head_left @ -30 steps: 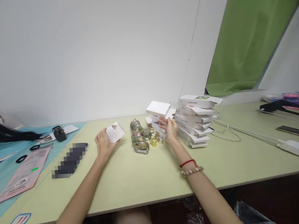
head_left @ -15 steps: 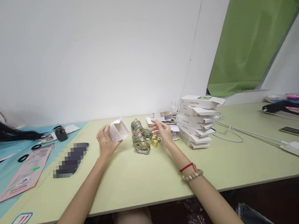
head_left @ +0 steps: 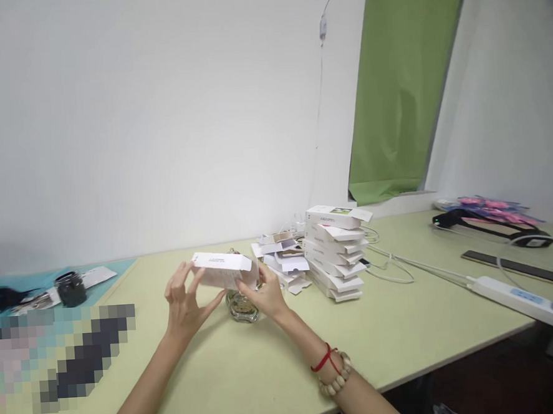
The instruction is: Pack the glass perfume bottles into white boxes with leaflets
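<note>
1. Small white carton [head_left: 221, 269]: it's up in the air betw both your hands, over the near-middle of the green table [head_left: 268, 370]. Long side is roughly level, printed face up, and a flap shows at its R end.
2. L hand [head_left: 184, 303]: fingers are spread apart with the tips on the carton's L end and the thumb coming in from below. It's a light pinch, not a fist.
3. R hand [head_left: 259, 290]: fingers are curled onto the R end and underside, clamped on the card. The thumb is hidden, so can't tell where it sits.
4. Judgement: the carton looks half-formed, prob being squared up or opened. Press on edges and corners, not mid-panel, since thin card likely dents. Let the L tips steady it while the R hand works the flap end.
5. Glass bottle [head_left: 242, 306]: stands on the table just under and behind the carton, partly covered by your R hand. Hold the carton clear above it, because a dropped wrist could tip it.
6. Loose flat cartons [head_left: 284, 263]: messy pile just beyond the R hand, near enough to snag.
7. Stack of white boxes [head_left: 335, 250]: R of that pile, and it looks a bit uneven, so give your elbow room.
8. Further out are a power strip [head_left: 511, 292] and its cables far R, and a black jar [head_left: 70, 288] far L. Both are well apart from your hands.
</note>
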